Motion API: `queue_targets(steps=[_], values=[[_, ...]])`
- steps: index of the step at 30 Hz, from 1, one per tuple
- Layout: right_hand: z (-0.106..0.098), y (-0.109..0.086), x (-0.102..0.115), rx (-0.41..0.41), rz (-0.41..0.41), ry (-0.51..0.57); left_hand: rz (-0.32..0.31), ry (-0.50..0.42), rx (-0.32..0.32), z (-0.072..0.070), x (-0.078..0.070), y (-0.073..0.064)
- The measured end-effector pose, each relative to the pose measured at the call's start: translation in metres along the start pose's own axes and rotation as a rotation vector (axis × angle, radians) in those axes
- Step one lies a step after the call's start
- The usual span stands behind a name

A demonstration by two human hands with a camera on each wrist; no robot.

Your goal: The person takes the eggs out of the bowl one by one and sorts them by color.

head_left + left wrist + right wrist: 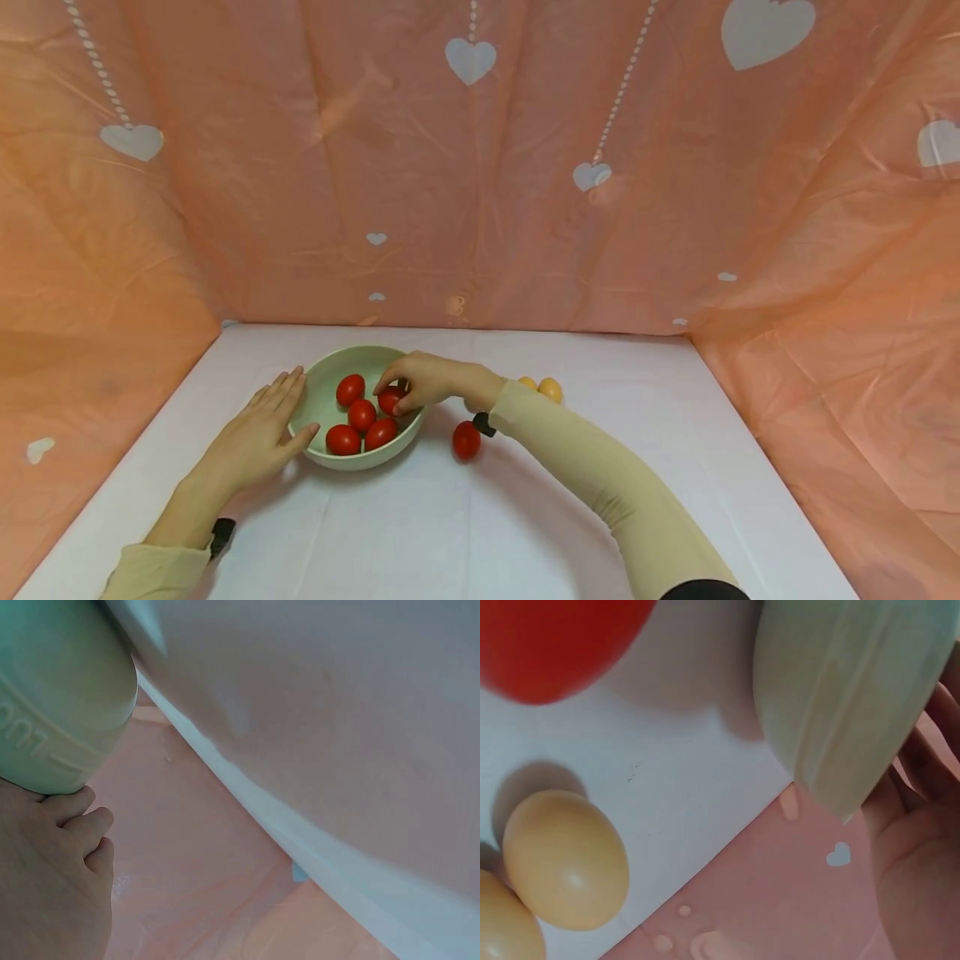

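Observation:
A pale green bowl (352,360) stands on the left of the white table, with several smooth red eggs (362,416) inside. My left hand (255,437) rests with straight fingers against the bowl's left side, its thumb near the front rim. Over the bowl's right rim reaches my right hand (431,379), its thumb and fingers curled round one red egg (391,400) at the inner right side. In the right wrist view the bowl's outer wall (847,697) hides the fingertips. Another red egg (467,441) lies on the table just right of the bowl, below my right wrist.
Yellowish eggs (551,390) lie on the table behind my right forearm, which partly hides them; two show in the right wrist view. An orange sheet with pale hearts (470,60) hangs round the table's back and sides.

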State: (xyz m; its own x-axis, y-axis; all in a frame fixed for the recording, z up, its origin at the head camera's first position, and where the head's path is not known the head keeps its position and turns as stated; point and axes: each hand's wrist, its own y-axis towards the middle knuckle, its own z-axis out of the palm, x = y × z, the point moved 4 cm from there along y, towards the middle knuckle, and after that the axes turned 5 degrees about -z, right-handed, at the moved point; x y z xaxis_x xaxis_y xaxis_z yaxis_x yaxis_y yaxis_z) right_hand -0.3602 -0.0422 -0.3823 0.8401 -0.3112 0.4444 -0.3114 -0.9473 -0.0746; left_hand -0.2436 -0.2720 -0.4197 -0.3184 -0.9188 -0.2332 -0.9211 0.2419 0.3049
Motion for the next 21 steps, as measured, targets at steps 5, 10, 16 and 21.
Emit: queue_targets(steps=[5,10,16,21], values=[[-0.004,-0.009,0.002,-0.073,-0.013,0.065,0.003,0.003,-0.003,-0.001,0.0,0.0],[-0.009,-0.021,0.007,-0.153,-0.034,0.126,0.005,-0.001,-0.004,0.001,0.0,0.001],[-0.011,-0.04,0.015,-0.279,-0.041,0.203,0.012,-0.007,-0.01,0.001,0.001,0.001],[-0.012,-0.058,0.02,-0.406,-0.065,0.239,0.007,-0.013,-0.002,0.002,0.0,0.001]])
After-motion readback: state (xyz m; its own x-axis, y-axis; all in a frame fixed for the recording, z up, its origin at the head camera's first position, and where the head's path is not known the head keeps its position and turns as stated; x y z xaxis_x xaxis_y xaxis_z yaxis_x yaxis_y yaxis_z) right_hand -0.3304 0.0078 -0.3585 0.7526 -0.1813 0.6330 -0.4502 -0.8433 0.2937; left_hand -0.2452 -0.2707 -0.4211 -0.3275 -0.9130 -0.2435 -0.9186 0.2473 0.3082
